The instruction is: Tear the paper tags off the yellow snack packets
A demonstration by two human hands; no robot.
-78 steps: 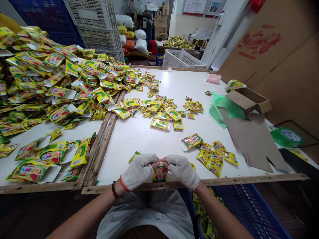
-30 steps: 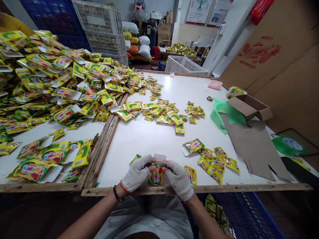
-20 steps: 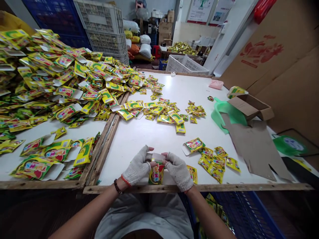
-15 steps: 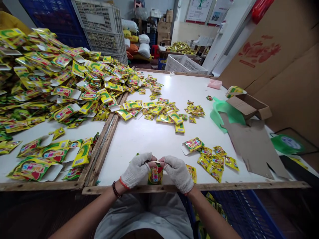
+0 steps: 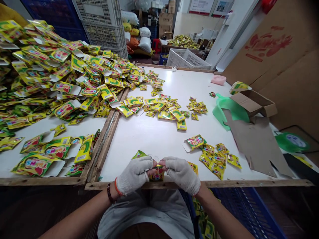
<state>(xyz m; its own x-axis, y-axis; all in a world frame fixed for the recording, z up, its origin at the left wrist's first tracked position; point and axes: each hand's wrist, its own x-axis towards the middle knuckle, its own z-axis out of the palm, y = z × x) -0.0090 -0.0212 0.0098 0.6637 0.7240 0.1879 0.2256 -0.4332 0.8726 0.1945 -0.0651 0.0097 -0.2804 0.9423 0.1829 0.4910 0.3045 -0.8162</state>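
gloved left hand (image 5: 136,174) and right hand (image 5: 183,174) pinch the upper end of a small printed box (image 5: 157,176) from opposite sides — presumably to share the grip and steady it. the box is at the near edge of the white table (image 5: 139,139), by the wooden strip (image 5: 224,183), apparently for short reach. yellow sachets (image 5: 219,157) lie right (an open carton (image 5: 195,142) just beside them) — seemingly within easy reach; heaped cartons (image 5: 62,84) sit left.
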